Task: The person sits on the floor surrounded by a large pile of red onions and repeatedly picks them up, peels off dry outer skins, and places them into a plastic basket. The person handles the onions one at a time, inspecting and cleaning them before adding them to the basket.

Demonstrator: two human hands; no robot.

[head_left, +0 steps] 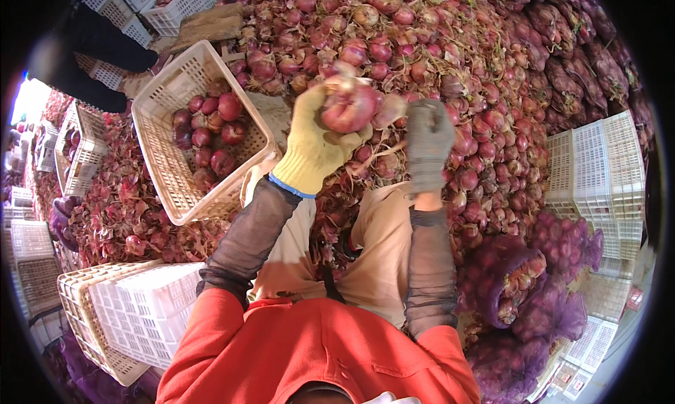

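My left hand, in a yellow knit glove with a blue cuff edge, holds a large red onion with dry skin at its top. My right hand, in a grey glove, is blurred and closed just right of the onion; a loose flake of skin shows between them. Whether a tool is inside the right fist cannot be told. Below and beyond both hands spreads a heap of red onions with dry leaves and stalks. Left of my left hand, a cream plastic crate contains several red onions.
Purple mesh sacks of onions lie at the lower right, near stacked white crates. More full sacks are piled at the upper right. Upturned crates stand lower left, beside onion skins. Another person's dark-clothed legs are upper left.
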